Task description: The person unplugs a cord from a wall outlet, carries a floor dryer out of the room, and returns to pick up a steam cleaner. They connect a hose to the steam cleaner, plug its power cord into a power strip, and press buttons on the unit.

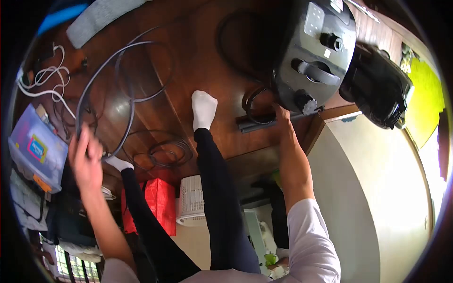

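My left hand (86, 153), slightly blurred, is closed around a dark grey cable (100, 70). Wide loops of that cable rise from the fist over the wooden floor. On the other side, my right hand (281, 114) reaches to the lower edge of a dark grey appliance (302, 47) with a carry handle (318, 74) and black knobs. The machine's body hides most of that hand's fingertips. Beside my right wrist lie a black tube (257, 125) and a ribbed black hose (250, 104).
A second black appliance (375, 87) stands to the right. At left are a clear plastic box (37, 146) and a tangled white cord (52, 78). Near my feet lie a coiled cable (170, 153), a red bag (158, 203) and a white basket (191, 200).
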`<act>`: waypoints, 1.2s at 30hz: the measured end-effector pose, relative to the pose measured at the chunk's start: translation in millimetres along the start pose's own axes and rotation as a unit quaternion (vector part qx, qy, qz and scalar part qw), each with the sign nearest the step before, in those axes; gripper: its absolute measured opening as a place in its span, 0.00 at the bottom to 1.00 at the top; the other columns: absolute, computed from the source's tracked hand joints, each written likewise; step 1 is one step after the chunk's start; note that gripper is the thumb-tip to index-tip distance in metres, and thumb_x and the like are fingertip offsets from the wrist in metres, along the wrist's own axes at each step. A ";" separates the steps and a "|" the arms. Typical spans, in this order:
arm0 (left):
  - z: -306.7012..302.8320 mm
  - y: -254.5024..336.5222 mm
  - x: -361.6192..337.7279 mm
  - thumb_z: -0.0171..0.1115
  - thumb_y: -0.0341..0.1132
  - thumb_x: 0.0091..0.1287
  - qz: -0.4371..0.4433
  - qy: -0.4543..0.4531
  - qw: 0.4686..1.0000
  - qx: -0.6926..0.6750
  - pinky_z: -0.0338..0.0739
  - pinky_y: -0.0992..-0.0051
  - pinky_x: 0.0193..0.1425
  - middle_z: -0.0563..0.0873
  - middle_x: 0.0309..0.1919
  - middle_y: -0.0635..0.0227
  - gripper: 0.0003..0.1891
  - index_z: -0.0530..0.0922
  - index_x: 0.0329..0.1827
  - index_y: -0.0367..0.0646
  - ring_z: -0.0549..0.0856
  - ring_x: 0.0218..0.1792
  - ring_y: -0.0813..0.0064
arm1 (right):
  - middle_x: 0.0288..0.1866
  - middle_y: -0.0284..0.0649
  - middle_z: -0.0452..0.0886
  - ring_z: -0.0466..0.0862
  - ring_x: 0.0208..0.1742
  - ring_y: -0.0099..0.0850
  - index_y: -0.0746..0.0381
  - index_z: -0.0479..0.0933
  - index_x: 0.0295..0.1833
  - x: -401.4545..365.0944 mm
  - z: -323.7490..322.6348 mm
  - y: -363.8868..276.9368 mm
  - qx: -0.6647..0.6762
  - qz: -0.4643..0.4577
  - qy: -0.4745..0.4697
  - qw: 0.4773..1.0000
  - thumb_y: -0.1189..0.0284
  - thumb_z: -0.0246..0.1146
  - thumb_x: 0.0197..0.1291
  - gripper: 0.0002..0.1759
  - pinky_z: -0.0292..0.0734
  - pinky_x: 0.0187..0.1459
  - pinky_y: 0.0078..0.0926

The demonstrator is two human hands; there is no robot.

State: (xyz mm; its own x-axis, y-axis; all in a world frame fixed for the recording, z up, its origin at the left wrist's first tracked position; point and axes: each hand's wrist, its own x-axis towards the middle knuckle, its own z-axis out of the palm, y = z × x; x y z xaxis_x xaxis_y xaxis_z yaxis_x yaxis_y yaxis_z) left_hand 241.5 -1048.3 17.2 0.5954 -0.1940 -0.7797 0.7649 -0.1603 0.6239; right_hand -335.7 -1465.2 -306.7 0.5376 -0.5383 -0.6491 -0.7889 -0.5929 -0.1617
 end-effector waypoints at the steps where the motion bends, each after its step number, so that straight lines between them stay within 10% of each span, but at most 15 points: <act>1: -5.0 9.2 -16.8 0.58 0.33 0.79 0.005 0.018 1.000 0.013 0.61 0.80 0.30 0.73 0.29 0.75 0.14 0.77 0.62 0.35 0.67 0.24 0.87 | 0.41 0.37 0.88 0.84 0.40 0.32 0.63 0.84 0.43 -3.1 -15.5 -20.5 0.126 0.127 -0.045 0.983 0.62 0.59 0.68 0.15 0.76 0.46 0.30; 4: -12.9 17.1 -39.2 0.57 0.33 0.80 0.025 0.026 0.993 0.114 0.69 0.78 0.37 0.75 0.30 0.72 0.10 0.77 0.57 0.38 0.73 0.28 0.83 | 0.35 0.36 0.87 0.80 0.26 0.31 0.62 0.82 0.33 -18.4 -73.0 -73.8 0.420 0.444 -0.059 0.789 0.61 0.58 0.68 0.17 0.76 0.32 0.34; 5: -15.2 12.3 -38.0 0.58 0.33 0.79 0.021 0.035 0.986 0.159 0.69 0.78 0.37 0.76 0.31 0.72 0.09 0.77 0.55 0.39 0.75 0.29 0.82 | 0.31 0.33 0.82 0.73 0.21 0.26 0.58 0.80 0.32 -35.6 -71.4 -65.0 0.583 0.318 -0.015 0.747 0.61 0.63 0.67 0.14 0.69 0.25 0.30; 6: -16.6 7.1 -39.1 0.59 0.33 0.79 0.019 0.045 0.978 0.203 0.70 0.78 0.37 0.76 0.31 0.72 0.08 0.76 0.54 0.40 0.76 0.30 0.82 | 0.31 0.33 0.82 0.73 0.21 0.26 0.58 0.80 0.32 -44.5 -83.4 -69.4 0.584 0.319 -0.011 0.746 0.61 0.63 0.67 0.14 0.69 0.25 0.30; 8: -11.7 -0.4 -36.7 0.64 0.35 0.77 0.026 0.047 0.970 0.237 0.70 0.80 0.31 0.77 0.28 0.74 0.08 0.76 0.50 0.43 0.76 0.26 0.85 | 0.28 0.31 0.75 0.73 0.22 0.25 0.59 0.78 0.36 -60.0 -122.1 -90.7 0.660 0.426 0.198 0.586 0.61 0.63 0.70 0.13 0.68 0.27 0.29; 12: 7.7 -9.1 -38.4 0.65 0.40 0.77 0.004 0.005 0.932 0.362 0.72 0.82 0.28 0.80 0.24 0.76 0.10 0.78 0.48 0.43 0.77 0.23 0.87 | 0.32 0.31 0.76 0.74 0.29 0.24 0.61 0.78 0.43 -100.2 -227.6 -103.4 0.827 0.252 0.150 0.481 0.71 0.63 0.69 0.04 0.73 0.32 0.29; 18: 41.6 -30.9 -51.1 0.63 0.38 0.76 0.004 -0.056 0.881 0.469 0.80 0.75 0.35 0.85 0.27 0.69 0.09 0.79 0.46 0.40 0.85 0.27 0.79 | 0.38 0.37 0.79 0.80 0.35 0.26 0.69 0.75 0.65 -66.9 -333.9 -187.6 0.715 0.186 0.154 0.656 0.75 0.64 0.68 0.21 0.78 0.37 0.26; 20: 35.6 -38.9 -55.3 0.63 0.36 0.75 0.010 -0.048 0.852 0.522 0.81 0.72 0.36 0.86 0.26 0.65 0.09 0.79 0.45 0.39 0.87 0.28 0.75 | 0.43 0.43 0.80 0.80 0.33 0.30 0.73 0.77 0.59 -48.4 -338.8 -205.9 0.599 0.239 0.172 0.745 0.66 0.72 0.63 0.26 0.78 0.37 0.29; 24: 30.5 -44.9 -63.8 0.64 0.38 0.74 -0.022 -0.065 0.858 0.508 0.81 0.68 0.38 0.87 0.28 0.63 0.11 0.79 0.45 0.38 0.89 0.30 0.69 | 0.53 0.47 0.80 0.82 0.40 0.32 0.70 0.77 0.62 -6.1 -351.4 -225.6 0.644 0.390 0.189 0.631 0.56 0.77 0.56 0.36 0.79 0.39 0.31; 29: 33.7 -49.5 -72.2 0.64 0.38 0.73 0.081 -0.069 0.785 0.610 0.79 0.56 0.44 0.88 0.33 0.53 0.11 0.79 0.43 0.37 0.88 0.38 0.50 | 0.68 0.58 0.75 0.77 0.64 0.42 0.76 0.59 0.74 47.4 -356.9 -247.9 0.282 0.584 0.147 0.747 0.44 0.81 0.39 0.67 0.75 0.65 0.36; 30: 36.7 -45.8 -74.0 0.64 0.38 0.72 0.121 -0.051 0.733 0.667 0.78 0.52 0.46 0.88 0.35 0.51 0.11 0.78 0.43 0.37 0.87 0.40 0.44 | 0.69 0.63 0.72 0.68 0.74 0.57 0.78 0.56 0.72 45.2 -363.6 -253.6 0.304 0.574 0.126 0.750 0.40 0.75 0.44 0.65 0.69 0.71 0.45; 36: 37.2 -41.7 -70.0 0.66 0.37 0.69 0.108 -0.037 0.740 0.663 0.77 0.48 0.47 0.88 0.37 0.49 0.10 0.79 0.43 0.38 0.86 0.44 0.41 | 0.67 0.58 0.77 0.76 0.68 0.51 0.66 0.64 0.72 67.3 -353.5 -237.0 0.226 0.601 0.080 0.763 0.43 0.70 0.53 0.51 0.73 0.66 0.48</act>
State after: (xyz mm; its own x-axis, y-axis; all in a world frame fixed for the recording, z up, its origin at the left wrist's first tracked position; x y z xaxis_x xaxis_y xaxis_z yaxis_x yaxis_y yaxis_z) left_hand 158.8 -1064.1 47.7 0.6156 -0.3981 -0.6802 -0.2880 -0.9170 0.2760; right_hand -7.3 -1572.7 -49.2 -0.6528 -0.6179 -0.4382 -0.7436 0.6329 0.2154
